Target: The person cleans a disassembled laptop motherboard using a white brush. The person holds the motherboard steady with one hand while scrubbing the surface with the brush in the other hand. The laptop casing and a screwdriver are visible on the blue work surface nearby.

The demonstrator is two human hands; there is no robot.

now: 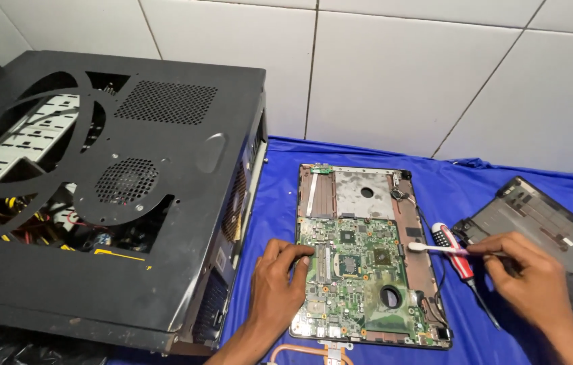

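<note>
An opened laptop base (361, 192) lies on a blue cloth (273, 203), with a green motherboard (357, 277) in its lower half. My left hand (276, 287) rests on the board's left edge, fingers curled over it. My right hand (526, 274) pinches a white toothbrush (435, 249), whose head hovers at the board's right edge. A red and white screwdriver (459, 260) lies on the cloth just under the brush.
A black desktop computer case (185, 223) lies on its side at the left, its vented panel up. A dark laptop cover (550, 226) sits at the right. A copper heat pipe (307, 351) shows at the bottom edge. White tiled wall (401, 74) behind.
</note>
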